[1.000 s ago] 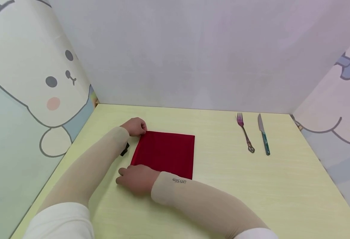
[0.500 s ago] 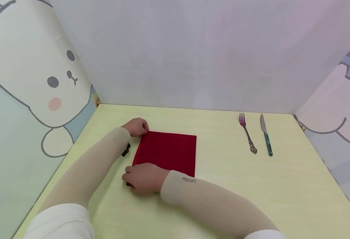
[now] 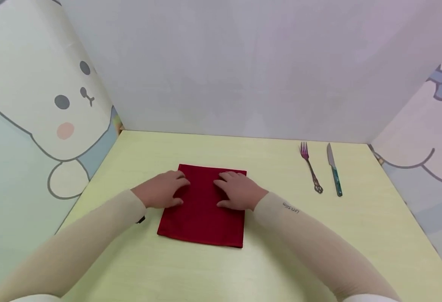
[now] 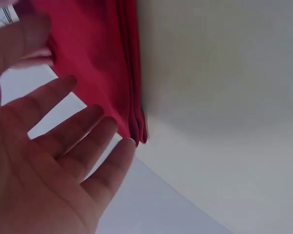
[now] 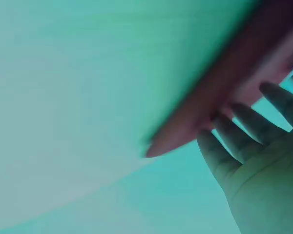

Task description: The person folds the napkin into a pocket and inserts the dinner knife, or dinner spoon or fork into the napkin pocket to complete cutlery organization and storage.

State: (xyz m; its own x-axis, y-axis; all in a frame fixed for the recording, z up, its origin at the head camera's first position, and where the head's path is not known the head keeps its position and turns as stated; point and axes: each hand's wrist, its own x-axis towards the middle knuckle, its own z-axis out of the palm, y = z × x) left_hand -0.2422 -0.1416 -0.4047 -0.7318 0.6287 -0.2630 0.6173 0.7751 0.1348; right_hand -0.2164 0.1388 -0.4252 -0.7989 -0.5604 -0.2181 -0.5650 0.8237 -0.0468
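Observation:
A folded red cloth [image 3: 205, 226] lies flat on the table, roughly square, left of the middle. Over its left part is my left hand [image 3: 162, 189], fingers spread and pointing inward. My right hand [image 3: 241, 191] is over the cloth's right part, its fingers spread toward the left one. The left wrist view shows several stacked layers at the edge of the cloth [image 4: 100, 63], with the left hand's fingertips [image 4: 129, 144] close to it. In the tinted, blurred right wrist view, the right hand's straight fingers overlap the cloth [image 5: 185, 126].
A fork [image 3: 311, 167] and a knife with a green handle [image 3: 334, 172] lie side by side on the right of the pale yellow table [image 3: 281, 251]. A pale wall [image 3: 221, 75] stands along the back, with cartoon-printed panels on both sides.
Both hands have left the cloth's left corners. The left moved nearer, the right moved away to the right, and their fingers spread over the cloth. The cloth's near edge now shows.

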